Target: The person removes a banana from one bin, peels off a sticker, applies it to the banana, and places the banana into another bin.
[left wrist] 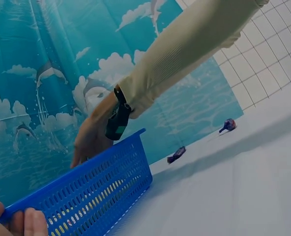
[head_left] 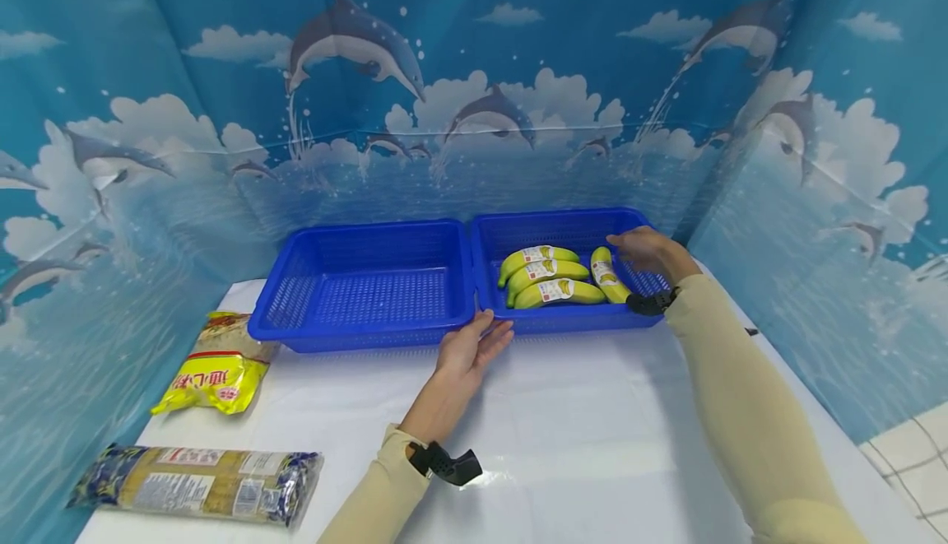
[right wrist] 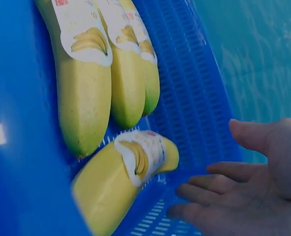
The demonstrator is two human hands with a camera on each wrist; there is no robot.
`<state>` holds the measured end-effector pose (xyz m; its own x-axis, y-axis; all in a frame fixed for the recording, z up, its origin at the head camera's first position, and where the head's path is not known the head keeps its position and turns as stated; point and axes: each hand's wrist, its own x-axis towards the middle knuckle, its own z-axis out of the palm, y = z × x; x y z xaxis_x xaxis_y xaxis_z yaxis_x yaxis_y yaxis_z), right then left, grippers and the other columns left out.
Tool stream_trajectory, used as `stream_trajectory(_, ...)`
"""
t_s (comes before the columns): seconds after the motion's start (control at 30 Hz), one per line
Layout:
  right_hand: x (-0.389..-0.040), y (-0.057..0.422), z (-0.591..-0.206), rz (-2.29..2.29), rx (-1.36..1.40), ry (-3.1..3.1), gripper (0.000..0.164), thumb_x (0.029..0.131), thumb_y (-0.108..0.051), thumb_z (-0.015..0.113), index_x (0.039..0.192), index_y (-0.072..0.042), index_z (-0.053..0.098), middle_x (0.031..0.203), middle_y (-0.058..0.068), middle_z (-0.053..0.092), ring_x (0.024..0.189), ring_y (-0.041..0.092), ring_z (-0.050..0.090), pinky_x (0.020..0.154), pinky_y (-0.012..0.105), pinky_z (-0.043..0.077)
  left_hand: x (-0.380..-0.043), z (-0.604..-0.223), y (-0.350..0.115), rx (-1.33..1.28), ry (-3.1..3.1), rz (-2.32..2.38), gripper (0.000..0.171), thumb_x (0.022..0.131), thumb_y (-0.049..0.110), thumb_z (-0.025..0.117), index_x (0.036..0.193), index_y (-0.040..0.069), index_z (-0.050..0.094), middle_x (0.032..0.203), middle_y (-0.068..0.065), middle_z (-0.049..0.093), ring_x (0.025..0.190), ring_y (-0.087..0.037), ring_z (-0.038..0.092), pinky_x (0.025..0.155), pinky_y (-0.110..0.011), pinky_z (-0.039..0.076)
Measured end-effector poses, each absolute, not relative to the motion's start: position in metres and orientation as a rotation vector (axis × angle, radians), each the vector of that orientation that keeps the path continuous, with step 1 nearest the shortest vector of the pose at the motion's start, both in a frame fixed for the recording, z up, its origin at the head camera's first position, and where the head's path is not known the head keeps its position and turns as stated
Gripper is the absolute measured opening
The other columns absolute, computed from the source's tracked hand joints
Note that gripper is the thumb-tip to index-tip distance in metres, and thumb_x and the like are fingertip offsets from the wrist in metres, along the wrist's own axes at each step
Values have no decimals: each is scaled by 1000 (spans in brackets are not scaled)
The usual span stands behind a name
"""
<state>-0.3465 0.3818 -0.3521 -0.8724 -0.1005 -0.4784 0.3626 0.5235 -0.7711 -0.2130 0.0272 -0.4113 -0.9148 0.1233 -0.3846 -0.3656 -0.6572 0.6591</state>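
My left hand (head_left: 468, 346) is at the front edge where two blue baskets meet. In the left wrist view, its thumb and fingers (left wrist: 35, 222) pinch the rim of the right blue basket (left wrist: 99, 189). Three bananas (head_left: 551, 271) with white labels lie side by side in that basket. A fourth banana (right wrist: 126, 179) lies at an angle to their right, apart from my hand. My right hand (head_left: 646, 249) hovers over the right end of the basket. The right wrist view shows its fingers (right wrist: 204, 194) extended and holding nothing, close to the single banana.
Left of the right basket stands another blue basket (head_left: 385, 293), its perforated bottom visible. A yellow snack bag (head_left: 218, 367) and a long pack of noodles (head_left: 200, 482) lie on the left of the white table (head_left: 592, 437). Two small purple wrapped items (left wrist: 177, 154) lie beyond the basket. A dolphin curtain (head_left: 459, 58) surrounds the table.
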Motion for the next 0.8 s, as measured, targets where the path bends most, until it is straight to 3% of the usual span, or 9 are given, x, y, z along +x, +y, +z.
stream_trajectory(0.2, -351, 372, -343, -1333, 275, 2397, 84, 117, -45, 42, 169, 4, -3, 176, 29, -6, 163, 50, 2, 131, 64, 15, -210, -410, 19, -262, 1256, 2461, 16, 106, 2, 65, 120, -5, 66, 113, -21, 75, 113, -34, 76, 104, -48, 59)
stream_trajectory(0.33, -347, 365, -334, -1335, 213, 2473, 93, 114, -54, 45, 170, 2, -5, 177, 28, -5, 163, 50, 3, 130, 65, 17, -203, -406, 16, -97, 1333, 2325, 26, 107, 1, 61, 131, -9, 63, 127, -26, 72, 129, -42, 67, 110, -53, 55)
stream_trajectory(0.47, -335, 359, -320, -1327, 76, 2570, 99, 110, -66, 41, 171, -6, -8, 178, 26, -6, 163, 51, 3, 128, 69, 17, -190, -391, 19, 49, 1479, 2176, 33, 108, 5, 61, 136, -10, 61, 134, -29, 69, 131, -42, 67, 108, -50, 57)
stream_trajectory(0.7, -300, 331, -299, -1353, -223, 2835, 87, 113, -62, 30, 173, -11, -6, 180, 21, -4, 165, 47, 1, 129, 70, 11, -166, -349, 7, 505, 1945, 1936, 26, 108, 21, 68, 125, 2, 71, 121, -12, 77, 115, -25, 75, 98, -41, 62)
stream_trajectory(0.8, -283, 312, -294, -1326, -334, 2943, 79, 115, -58, 27, 174, -15, -3, 180, 15, -8, 165, 41, -9, 130, 69, 3, -165, -337, -8, 699, 2268, 1868, 24, 109, 24, 66, 124, 6, 74, 119, -7, 78, 115, -22, 73, 97, -43, 61)
